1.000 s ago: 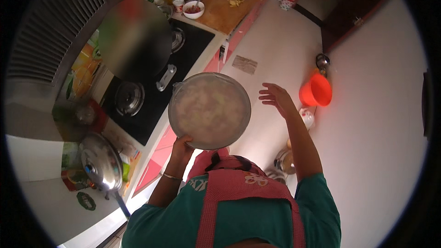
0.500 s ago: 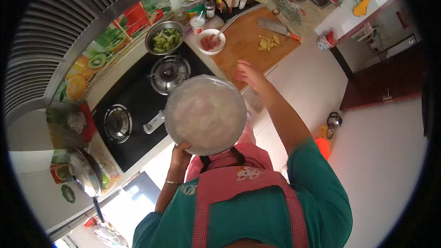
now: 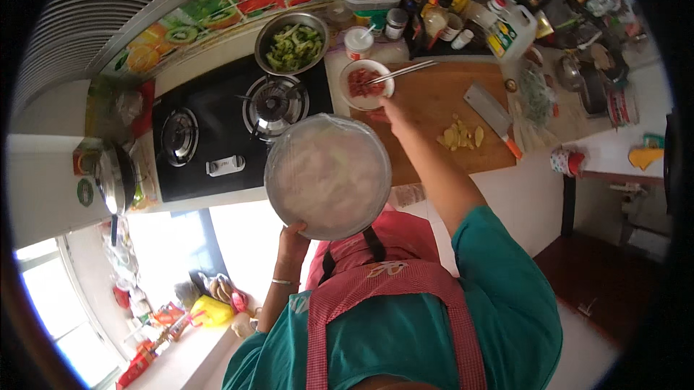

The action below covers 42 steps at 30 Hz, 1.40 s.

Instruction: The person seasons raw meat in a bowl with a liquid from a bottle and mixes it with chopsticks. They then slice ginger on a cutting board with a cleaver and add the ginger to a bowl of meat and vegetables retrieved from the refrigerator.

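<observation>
My left hand (image 3: 293,237) grips the near rim of a wide round metal dish (image 3: 327,175) covered with clear film, with pale food under it. I hold it level in front of my chest, above the edge of the counter. My right hand (image 3: 388,109) reaches past the dish's far side to a small white bowl of red meat (image 3: 365,83). Its fingers are loose at the bowl's near rim with nothing in them. A pair of chopsticks (image 3: 405,70) lies across that bowl. The bowl stands at the left end of a wooden cutting board (image 3: 441,97).
A black two-burner stove (image 3: 217,133) lies left of the board, with a metal bowl of green vegetables (image 3: 292,44) behind it. A cleaver (image 3: 492,120) and yellow chopped bits (image 3: 460,135) are on the board. Jars and bottles (image 3: 463,18) crowd the back. A lidded pan (image 3: 113,177) sits far left.
My view has swung toward the counter. My right hand has moved forward from beside the dish to the small white bowl. The left hand still holds the dish.
</observation>
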### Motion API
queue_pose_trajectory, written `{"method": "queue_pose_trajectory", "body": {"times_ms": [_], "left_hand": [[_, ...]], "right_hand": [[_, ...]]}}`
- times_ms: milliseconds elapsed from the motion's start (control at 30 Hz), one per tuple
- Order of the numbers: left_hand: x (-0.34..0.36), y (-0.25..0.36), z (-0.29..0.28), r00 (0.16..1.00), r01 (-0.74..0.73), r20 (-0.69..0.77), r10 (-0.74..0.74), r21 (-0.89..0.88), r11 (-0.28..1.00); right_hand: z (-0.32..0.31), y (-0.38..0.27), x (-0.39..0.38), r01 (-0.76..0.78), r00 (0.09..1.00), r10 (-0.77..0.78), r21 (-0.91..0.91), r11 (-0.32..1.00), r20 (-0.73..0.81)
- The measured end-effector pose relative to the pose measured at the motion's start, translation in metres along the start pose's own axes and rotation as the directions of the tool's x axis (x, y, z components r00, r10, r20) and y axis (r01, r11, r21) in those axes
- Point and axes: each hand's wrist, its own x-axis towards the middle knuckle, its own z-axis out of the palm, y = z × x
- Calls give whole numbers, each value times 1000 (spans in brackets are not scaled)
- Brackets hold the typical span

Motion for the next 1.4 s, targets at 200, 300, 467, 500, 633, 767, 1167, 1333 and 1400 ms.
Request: {"method": "queue_pose_trajectory", "body": {"times_ms": [200,300,467,500,633,767,1167,1333,1400], "left_hand": [[32,-23,28,999,3,50,2,-86,996],[55,-36,22,999,-10,44,13,-79,997],[79,-37,24,998,5,58,0,-76,997],[83,-37,24,998,14,56,-9,-84,996],[93,-30,22,997,-9,80,10,-14,1000],[103,-28,1,993,-23,117,2,180,983],[59,0,30,986,71,129,-105,244,967],[52,-3,20,976,92,173,-134,233,968],[48,0,17,962,143,197,-190,230,963]], "right_hand": [[-67,-41,-7,1,995,-10,-93,996,-104],[-102,-40,0,30,995,-32,-23,999,-92],[-119,-29,-12,3,997,5,113,994,-75],[-116,-29,-28,-35,997,41,102,994,-61],[-104,-17,-89,-281,955,285,-62,958,77],[-72,-17,-148,-258,943,277,-121,958,183],[-81,53,-174,-256,954,264,-71,964,144],[-77,60,-189,-220,972,230,-154,963,49],[-78,57,-194,-202,978,208,-138,970,33]]}}
